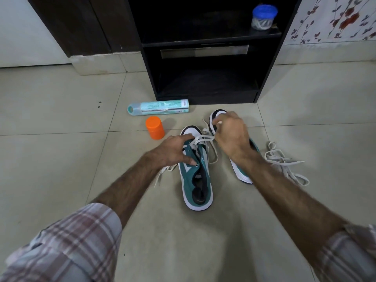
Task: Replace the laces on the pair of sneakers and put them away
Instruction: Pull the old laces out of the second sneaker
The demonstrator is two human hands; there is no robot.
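Note:
Two teal and white sneakers stand on the tiled floor, toes pointing away from me. The left sneaker (196, 174) has a white lace (205, 139) threaded through its front eyelets. My left hand (173, 151) presses on this shoe's left side, thumb by an eyelet. My right hand (231, 132) pinches the lace's right strand above the toe area. The right sneaker (242, 174) lies mostly under my right wrist. A loose white lace (284, 161) is heaped on the floor to its right. Another lace end (162, 174) trails left of the left sneaker.
A black open shelf unit (205, 58) stands just beyond the shoes, with a blue-lidded jar (263, 17) on its upper shelf. An orange-capped container (155, 127) and a pale green tube (158, 109) lie on the floor left of the shoes.

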